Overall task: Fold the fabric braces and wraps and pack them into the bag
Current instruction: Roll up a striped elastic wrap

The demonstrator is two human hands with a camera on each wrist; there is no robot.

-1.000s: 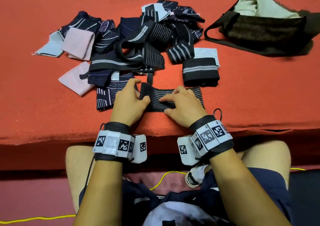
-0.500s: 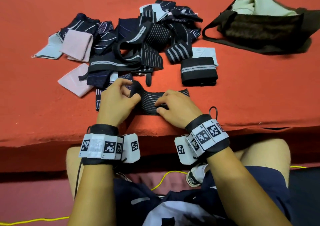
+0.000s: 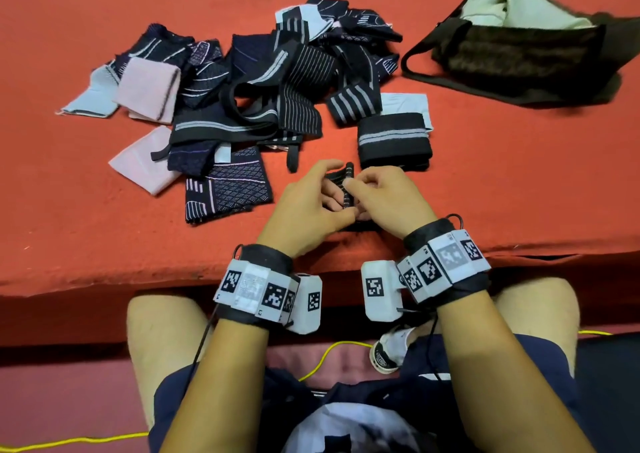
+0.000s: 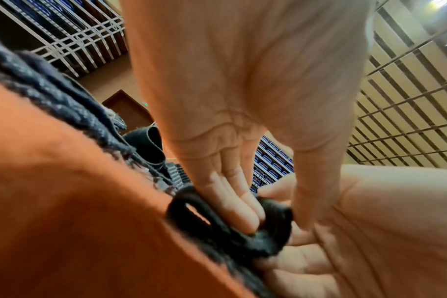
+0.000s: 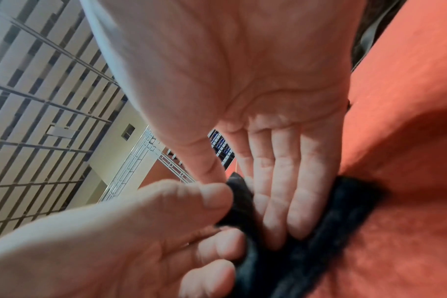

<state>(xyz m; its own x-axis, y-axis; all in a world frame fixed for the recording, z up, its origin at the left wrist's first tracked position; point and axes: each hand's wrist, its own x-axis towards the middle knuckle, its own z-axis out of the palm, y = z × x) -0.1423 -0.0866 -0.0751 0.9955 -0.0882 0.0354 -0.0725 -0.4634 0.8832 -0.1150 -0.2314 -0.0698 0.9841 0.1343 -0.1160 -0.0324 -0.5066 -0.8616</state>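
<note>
On your left, the pile of unfolded wraps (image 3: 256, 81) lies on the red desk (image 3: 69, 210). Your left hand (image 3: 304, 210) and right hand (image 3: 388, 199) both pinch the black striped wrap (image 3: 347, 185) near the desk's front edge. Far right, the bag (image 3: 526, 54) lies open.

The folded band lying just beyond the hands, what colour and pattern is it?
The folded band is black with pale grey stripes across it, seen best in the head view.

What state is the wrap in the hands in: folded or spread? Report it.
Folded: the wrap is doubled between both hands.
</note>
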